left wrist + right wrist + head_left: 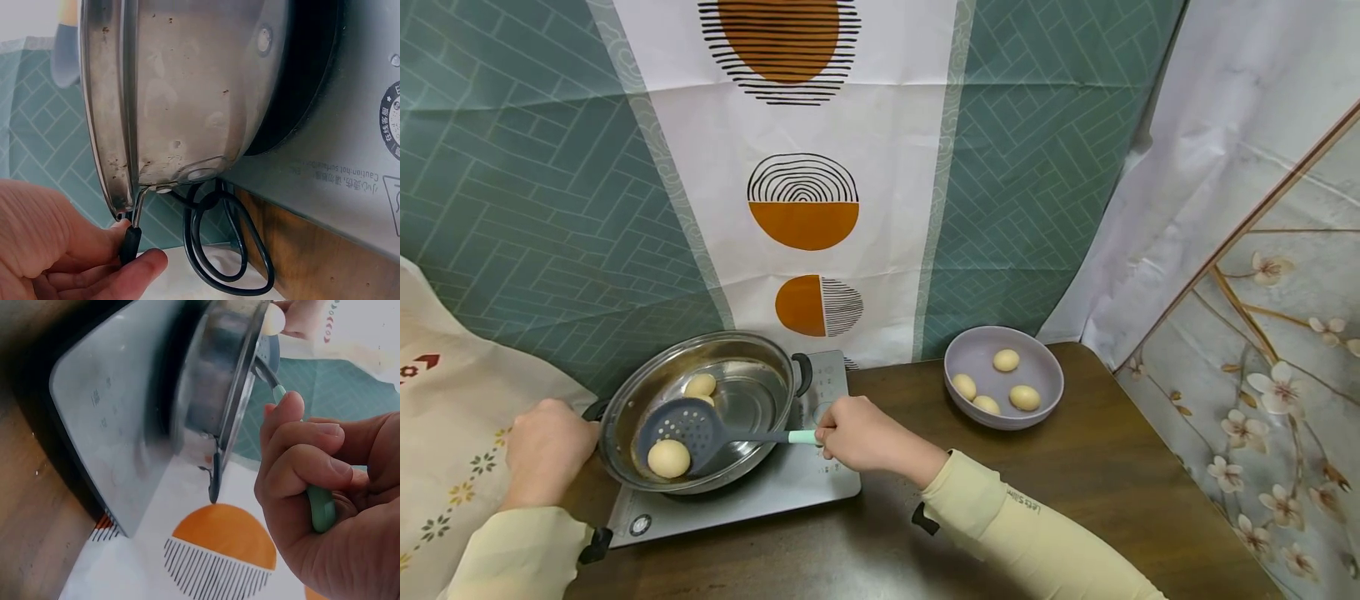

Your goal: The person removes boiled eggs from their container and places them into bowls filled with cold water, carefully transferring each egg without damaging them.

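In the head view, my left hand (550,450) is at the left side of a steel pan (748,396). The left wrist view shows its thumb and fingers pinching the pan's black side handle (130,245). My right hand (868,437) grips a skimmer by its mint-green handle (322,512), fingers curled round it. The skimmer's dark grey perforated head (696,429) is over the pan, tilted, with one pale egg (668,458) on it at the near side. Behind the head, two more eggs (701,385) show in the pan, one mostly hidden by the skimmer.
The pan stands on a silver induction cooker (820,492) on a dark wooden table (895,533). To the right is a mauve bowl (973,354) holding several eggs (1024,397). A black cable (228,275) lies coiled beside the cooker. A patterned cloth (880,183) hangs behind.
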{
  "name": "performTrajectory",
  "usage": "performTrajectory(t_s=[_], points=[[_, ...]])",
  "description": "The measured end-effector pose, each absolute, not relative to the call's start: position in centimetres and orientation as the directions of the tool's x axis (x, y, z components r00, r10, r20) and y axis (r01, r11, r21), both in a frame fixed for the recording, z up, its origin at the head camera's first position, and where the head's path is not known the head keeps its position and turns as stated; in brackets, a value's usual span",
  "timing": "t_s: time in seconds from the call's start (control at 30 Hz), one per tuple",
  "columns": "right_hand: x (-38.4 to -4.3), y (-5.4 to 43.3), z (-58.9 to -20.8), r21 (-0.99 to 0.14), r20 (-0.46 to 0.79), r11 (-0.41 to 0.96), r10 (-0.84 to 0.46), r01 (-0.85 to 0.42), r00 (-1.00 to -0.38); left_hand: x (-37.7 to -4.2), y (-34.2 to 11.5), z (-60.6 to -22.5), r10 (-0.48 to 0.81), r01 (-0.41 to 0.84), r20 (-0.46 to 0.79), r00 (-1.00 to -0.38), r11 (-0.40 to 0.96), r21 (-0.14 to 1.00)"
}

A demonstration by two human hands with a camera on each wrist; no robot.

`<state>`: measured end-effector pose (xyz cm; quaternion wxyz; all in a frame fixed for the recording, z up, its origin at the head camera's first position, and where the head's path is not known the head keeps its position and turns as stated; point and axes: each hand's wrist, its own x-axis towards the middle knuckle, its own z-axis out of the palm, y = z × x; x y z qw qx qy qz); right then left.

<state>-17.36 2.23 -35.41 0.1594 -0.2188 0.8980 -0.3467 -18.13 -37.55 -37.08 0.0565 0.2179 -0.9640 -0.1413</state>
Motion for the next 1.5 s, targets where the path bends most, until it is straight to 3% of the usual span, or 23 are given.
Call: performTrajectory(t_s=[1.5], points=[[-19.1,7.7,-35.1,-0.708,-0.108,0.678,-0.383,-0.199,-0.918,-18.1,-37.2,-37.1,-0.447,-0.420,0.046,-0.893,0.866,0.273]])
